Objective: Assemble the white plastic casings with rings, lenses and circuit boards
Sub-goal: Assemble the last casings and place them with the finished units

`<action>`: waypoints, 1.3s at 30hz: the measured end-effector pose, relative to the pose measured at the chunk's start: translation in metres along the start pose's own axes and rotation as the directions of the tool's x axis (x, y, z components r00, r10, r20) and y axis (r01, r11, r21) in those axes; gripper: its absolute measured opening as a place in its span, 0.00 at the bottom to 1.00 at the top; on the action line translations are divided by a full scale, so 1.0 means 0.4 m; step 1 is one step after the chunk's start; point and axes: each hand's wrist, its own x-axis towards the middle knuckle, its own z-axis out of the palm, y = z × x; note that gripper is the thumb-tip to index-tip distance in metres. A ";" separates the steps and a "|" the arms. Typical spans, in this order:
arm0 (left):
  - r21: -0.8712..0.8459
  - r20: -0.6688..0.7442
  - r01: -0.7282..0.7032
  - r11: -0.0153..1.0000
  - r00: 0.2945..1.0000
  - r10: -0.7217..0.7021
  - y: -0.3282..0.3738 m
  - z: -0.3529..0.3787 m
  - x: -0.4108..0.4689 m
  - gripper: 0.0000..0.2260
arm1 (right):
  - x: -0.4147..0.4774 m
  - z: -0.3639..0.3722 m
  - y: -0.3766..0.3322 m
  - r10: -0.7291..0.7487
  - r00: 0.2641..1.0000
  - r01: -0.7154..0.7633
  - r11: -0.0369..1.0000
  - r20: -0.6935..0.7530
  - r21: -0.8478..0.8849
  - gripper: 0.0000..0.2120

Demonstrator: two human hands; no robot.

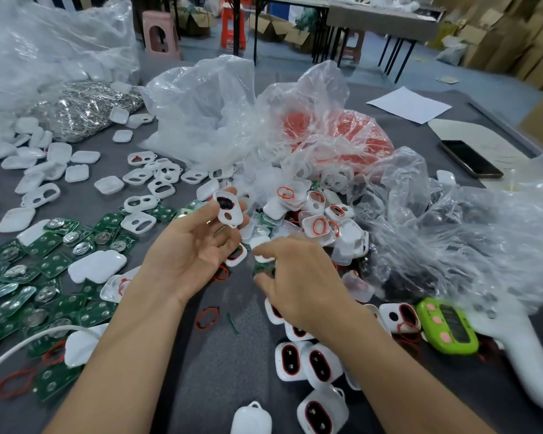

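My left hand [188,245] is raised palm-up over the grey table and holds a white casing [229,208] at its fingertips; the casing shows a dark lens in one hole and an empty oval hole. My right hand [298,277], just to the right and lower, pinches a green circuit board [264,267] between thumb and fingers. Green circuit boards [44,270] lie spread at the left. White casings with red rings [318,225] are heaped behind my hands. Assembled casings [317,368] lie at the front right.
Crumpled clear plastic bags [201,114] stand behind the heap, one holding red parts [351,136]. A bag of metal pieces [85,108] sits far left. A green timer [449,327], a phone [469,158], paper [408,103] and a white cable [29,339] lie around.
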 end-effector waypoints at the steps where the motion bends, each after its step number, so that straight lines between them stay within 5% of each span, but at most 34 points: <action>1: 0.002 0.001 0.001 1.000 1.000 -0.001 -0.002 0.001 0.001 0.22 | -0.011 -0.012 0.011 0.070 0.995 -0.064 0.995 -0.072 0.080 0.14; 5: 0.020 0.022 0.007 1.000 1.000 -0.008 -0.012 0.006 0.004 0.18 | -0.062 -0.100 0.131 0.347 0.908 -0.338 0.938 -0.234 0.081 0.07; 8: 0.050 0.028 0.007 0.999 1.000 -0.008 -0.016 0.008 0.010 0.15 | -0.073 -0.148 0.201 0.479 0.877 -0.481 0.868 -0.048 -0.124 0.08; 11: 0.076 0.030 0.018 0.997 0.999 -0.021 -0.027 0.014 0.011 0.14 | -0.072 -0.159 0.229 0.519 0.854 -0.510 0.849 0.037 -0.136 0.13; 19: 0.093 0.035 0.008 0.996 0.999 -0.011 -0.030 0.010 0.004 0.15 | -0.072 -0.116 0.237 0.299 0.925 -0.338 0.929 -0.233 -0.149 0.10; 27: 0.098 0.034 0.013 0.995 0.999 -0.017 -0.033 0.012 0.009 0.15 | -0.052 -0.125 0.244 0.305 0.948 -0.317 0.933 -0.092 -0.171 0.02; 35: 0.103 0.070 0.023 0.994 0.997 -0.030 -0.037 0.011 0.011 0.16 | -0.044 -0.139 0.202 0.279 0.960 -0.243 0.882 0.031 -0.403 0.06; 37: 0.109 0.113 0.038 0.993 0.992 -0.050 -0.040 0.014 0.009 0.15 | -0.051 -0.145 0.194 0.248 0.967 -0.253 0.921 -0.053 -0.296 0.03; 39: 0.123 0.183 0.057 0.991 0.980 -0.079 -0.045 0.017 0.007 0.16 | -0.055 -0.149 0.180 0.222 0.961 -0.226 0.974 -0.167 0.000 0.06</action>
